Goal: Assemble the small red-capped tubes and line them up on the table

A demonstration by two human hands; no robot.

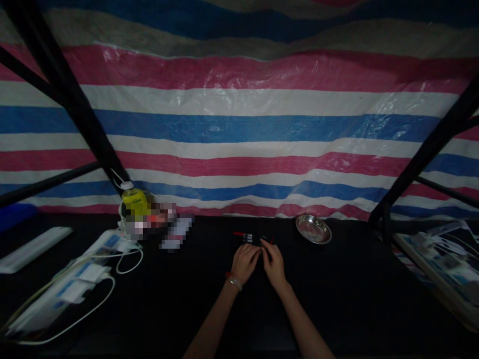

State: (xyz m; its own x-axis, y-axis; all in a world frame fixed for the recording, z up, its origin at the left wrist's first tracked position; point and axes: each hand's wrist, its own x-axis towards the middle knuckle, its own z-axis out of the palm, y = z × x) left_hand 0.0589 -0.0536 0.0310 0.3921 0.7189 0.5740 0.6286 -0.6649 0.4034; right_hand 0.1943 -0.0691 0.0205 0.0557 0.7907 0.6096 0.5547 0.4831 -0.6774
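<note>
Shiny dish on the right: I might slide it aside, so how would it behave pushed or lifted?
The dish is probably stiff, as it looks like metal. Being wide and shallow, it should likely slide rather than tip. Its smooth gloss may feel slippery.

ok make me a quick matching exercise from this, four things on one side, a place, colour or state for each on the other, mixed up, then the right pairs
Things
1. dish
2. left hand
3. bottle
4. small items

Descriptions
A. yellow, with a white cap
B. partly red, lying just beyond the left fingers
C. silvery, round and shallow
D. has bracelets at the wrist

Right pairs: 1-C, 2-D, 3-A, 4-B
</note>
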